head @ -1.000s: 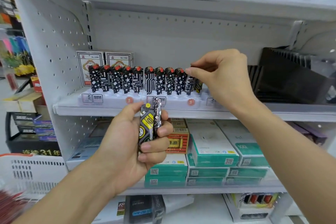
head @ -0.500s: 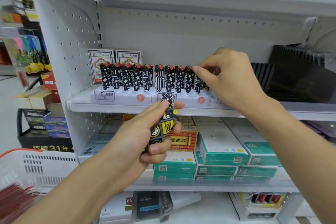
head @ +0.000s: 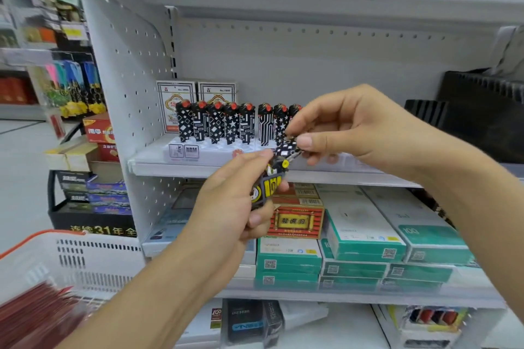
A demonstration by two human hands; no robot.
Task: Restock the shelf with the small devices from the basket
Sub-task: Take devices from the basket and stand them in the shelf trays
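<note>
- Since half a second ago: right hand [head: 360,127] has left the row on the shelf and come down toward the left hand [head: 235,201]; it now pinches the top end of a small black device with white diamond pattern [head: 286,148] between thumb and forefinger.
- White metal shelf with perforated side panel [head: 158,164]: middle board carries the display row along its front edge, toward the left end.
- White plastic basket with orange rim [head: 93,252]: lower left corner of view, partly cut off; red contents inside, blurred.
- Green-and-white flat boxes [head: 365,238]: stacked on the board below, right of centre.
- Red-and-gold box [head: 296,221]: same lower board, just beside the green stacks, partly behind the left hand.
- Two white printed card boxes [head: 175,102]: upright at the back of the middle board, behind the left end of the row.
- White plastic display tray [head: 198,151]: on the middle board; holds the row of black-and-white patterned lighters with red tops [head: 224,123], upright, touching side by side.
- Left hand: fingers curled round a clutch of black-and-yellow patterned devices [head: 268,185], held in front of the shelf edge, below the row.
- Diamond-pattern device: tilted, lower end among the clutch in the left hand, upper end in the right-hand pinch; other right fingers loosely curled.
</note>
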